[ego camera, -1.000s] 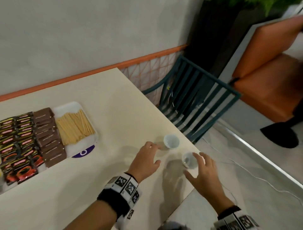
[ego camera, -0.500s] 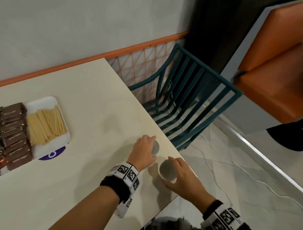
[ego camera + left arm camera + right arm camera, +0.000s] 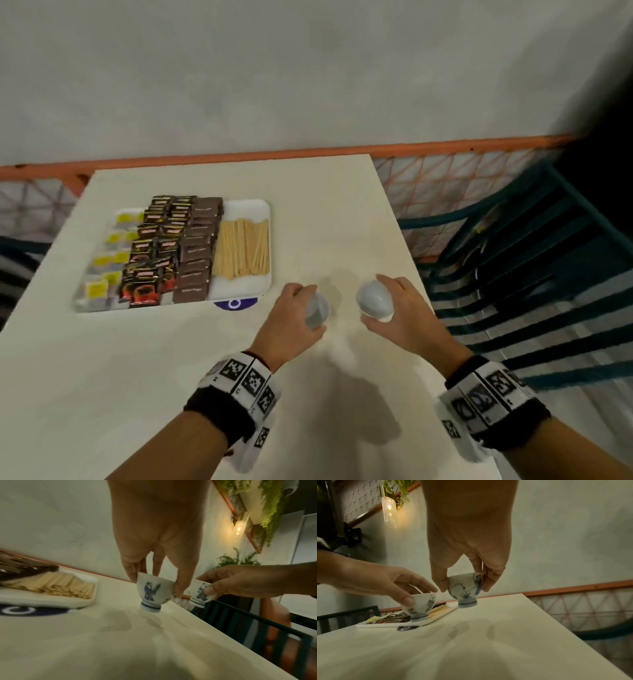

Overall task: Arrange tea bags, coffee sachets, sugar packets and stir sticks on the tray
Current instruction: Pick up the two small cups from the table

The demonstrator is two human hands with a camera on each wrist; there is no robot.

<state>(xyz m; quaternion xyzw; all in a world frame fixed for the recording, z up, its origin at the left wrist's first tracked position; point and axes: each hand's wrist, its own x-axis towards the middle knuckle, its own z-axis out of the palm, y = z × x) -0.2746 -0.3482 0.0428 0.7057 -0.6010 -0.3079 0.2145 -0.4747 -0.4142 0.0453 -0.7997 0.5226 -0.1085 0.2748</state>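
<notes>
A white tray [image 3: 250, 207] lies on the table at left. It carries yellow tea bags [image 3: 109, 260], red-black coffee sachets [image 3: 154, 253], brown sugar packets [image 3: 198, 250] and wooden stir sticks [image 3: 245, 248] in rows. Right of the tray, my left hand [image 3: 315, 310] grips a small white cup with blue painting [image 3: 152, 592] from above, held tilted just above the table. My right hand [image 3: 373, 299] holds a second such cup [image 3: 464, 588] the same way, also off the surface. The two cups hang side by side, a short gap apart.
The cream table [image 3: 137, 377] ends at its right edge just beyond my right hand. A teal slatted chair [image 3: 513, 274] stands there. A purple round sticker [image 3: 235, 304] shows under the tray's near edge. A wall with an orange rail runs behind.
Both hands closed on the cups, lifted them off the table near its right edge and carried them left toward the tray. The whole tray has come into view.
</notes>
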